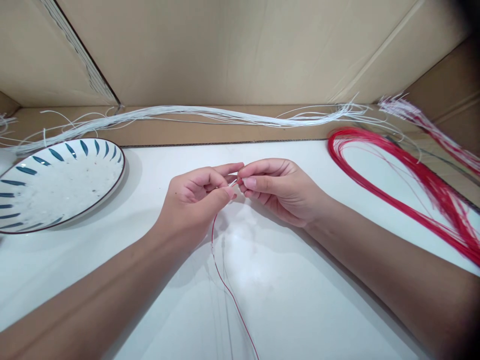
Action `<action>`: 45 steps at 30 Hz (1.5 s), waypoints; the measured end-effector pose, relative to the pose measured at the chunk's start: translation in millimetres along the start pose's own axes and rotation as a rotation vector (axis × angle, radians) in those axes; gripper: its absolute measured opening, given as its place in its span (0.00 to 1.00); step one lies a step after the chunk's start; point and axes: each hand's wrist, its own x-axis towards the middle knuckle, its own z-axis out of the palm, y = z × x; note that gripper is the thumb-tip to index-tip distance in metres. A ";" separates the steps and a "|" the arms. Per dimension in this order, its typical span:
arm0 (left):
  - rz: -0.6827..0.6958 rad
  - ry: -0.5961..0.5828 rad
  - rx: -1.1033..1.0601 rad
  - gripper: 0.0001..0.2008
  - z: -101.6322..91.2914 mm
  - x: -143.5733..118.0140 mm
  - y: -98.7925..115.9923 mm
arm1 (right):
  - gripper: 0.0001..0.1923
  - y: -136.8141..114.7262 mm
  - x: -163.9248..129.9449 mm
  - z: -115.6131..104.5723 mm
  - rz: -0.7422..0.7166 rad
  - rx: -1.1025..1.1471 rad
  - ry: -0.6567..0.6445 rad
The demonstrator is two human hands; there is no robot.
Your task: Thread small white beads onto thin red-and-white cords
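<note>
Both my hands pinch one red thread [225, 280], left hand [195, 200] meeting right hand [277, 190]; red bundle [412, 185] lies untouched, plate [56, 210] bare.

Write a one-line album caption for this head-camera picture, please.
Left hand and right hand pinch a thin red string together above a white table, plate at left, red bundle at right.
</note>
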 end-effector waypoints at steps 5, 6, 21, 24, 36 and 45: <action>-0.001 -0.002 -0.008 0.08 -0.3 0.3 -1.0 | 0.05 0.4 0.5 0.6 0.006 -0.012 0.001; 0.003 -0.005 -0.007 0.08 -0.2 0.2 -0.9 | 0.05 0.3 0.4 0.7 0.008 -0.015 0.005; 0.000 -0.009 0.027 0.09 -0.7 -0.6 0.3 | 0.05 -0.1 -0.9 -0.2 0.002 -0.029 -0.013; -0.001 -0.012 0.021 0.08 -0.5 -0.6 0.4 | 0.04 0.1 -0.5 0.4 0.003 -0.045 0.000; 0.007 -0.003 0.047 0.09 0.7 -1.7 0.5 | 0.04 -0.5 -1.1 1.9 0.007 -0.074 0.029; 0.043 0.004 0.176 0.10 1.5 -2.6 0.2 | 0.04 1.3 -1.2 4.8 -0.004 -0.123 0.071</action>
